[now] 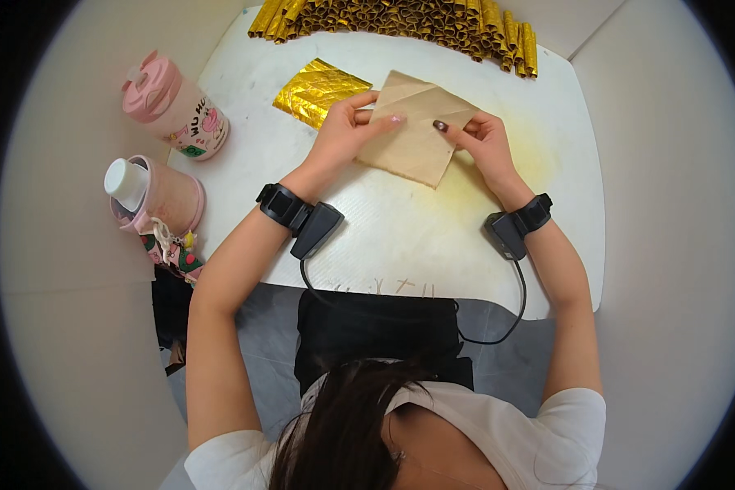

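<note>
A square sheet of tan paper (416,135) is held above the white tabletop, its plain side toward me. My left hand (347,135) pinches its left edge, thumb on top and fingers behind. At the right edge my right hand (486,147) grips it the same way, the dark-nailed thumb lying on the paper. Just left of the sheet, gold foil paper (318,88) lies on the table, partly behind my left hand. Whether it is one sheet or a stack I cannot tell.
Many rolled gold paper tubes (400,23) are piled along the far edge of the white table (367,237). To the left stand a pink lidded cup (175,110) and a pink container (175,196) with a white-capped bottle (127,183) inside. Cables hang from both black wrist devices.
</note>
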A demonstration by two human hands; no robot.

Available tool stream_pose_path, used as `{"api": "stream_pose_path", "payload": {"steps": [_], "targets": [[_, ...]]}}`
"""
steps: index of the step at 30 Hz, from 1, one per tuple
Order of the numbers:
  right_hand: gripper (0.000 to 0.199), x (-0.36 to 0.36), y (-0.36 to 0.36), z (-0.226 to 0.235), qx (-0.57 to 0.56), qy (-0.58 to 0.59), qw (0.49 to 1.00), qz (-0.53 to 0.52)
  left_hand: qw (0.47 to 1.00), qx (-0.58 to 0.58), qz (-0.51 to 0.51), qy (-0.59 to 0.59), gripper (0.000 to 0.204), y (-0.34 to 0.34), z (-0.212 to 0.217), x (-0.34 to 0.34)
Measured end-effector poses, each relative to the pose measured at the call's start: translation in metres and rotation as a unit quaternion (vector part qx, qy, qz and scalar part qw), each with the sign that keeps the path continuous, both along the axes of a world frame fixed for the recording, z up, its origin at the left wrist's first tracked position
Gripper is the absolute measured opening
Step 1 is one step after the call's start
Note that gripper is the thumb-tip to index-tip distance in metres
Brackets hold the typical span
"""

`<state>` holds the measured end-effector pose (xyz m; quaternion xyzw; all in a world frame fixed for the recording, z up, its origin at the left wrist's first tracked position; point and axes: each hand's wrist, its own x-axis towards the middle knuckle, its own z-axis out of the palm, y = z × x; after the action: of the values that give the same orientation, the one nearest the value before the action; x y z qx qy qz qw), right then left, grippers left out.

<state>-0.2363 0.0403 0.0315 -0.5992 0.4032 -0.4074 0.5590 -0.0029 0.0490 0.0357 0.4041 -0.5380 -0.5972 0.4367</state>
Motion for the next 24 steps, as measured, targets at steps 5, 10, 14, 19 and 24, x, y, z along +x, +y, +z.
{"api": "stream_pose_path", "payload": {"steps": [5,10,14,19,24], "targets": [[0.030,-0.014,-0.006,-0.011,0.007,-0.035,0.999,-0.005,0.997,-0.030,-0.033,-0.061,0.048,0.004,-0.004,-0.001],[0.023,-0.007,-0.002,0.007,0.024,-0.021,0.999,0.012,0.969,-0.070,-0.112,-0.209,0.053,0.007,0.000,0.003],[0.023,-0.016,-0.009,0.008,0.065,0.034,0.996,0.046,0.966,-0.078,-0.134,-0.205,0.051,0.008,0.006,0.003],[0.021,-0.038,-0.024,-0.015,0.054,-0.026,0.994,0.089,0.989,-0.086,-0.031,-0.114,0.040,0.002,-0.003,0.010],[0.019,-0.013,-0.008,0.006,0.098,-0.054,0.993,0.040,0.998,-0.052,0.006,-0.047,0.037,-0.006,-0.005,0.021]]}}
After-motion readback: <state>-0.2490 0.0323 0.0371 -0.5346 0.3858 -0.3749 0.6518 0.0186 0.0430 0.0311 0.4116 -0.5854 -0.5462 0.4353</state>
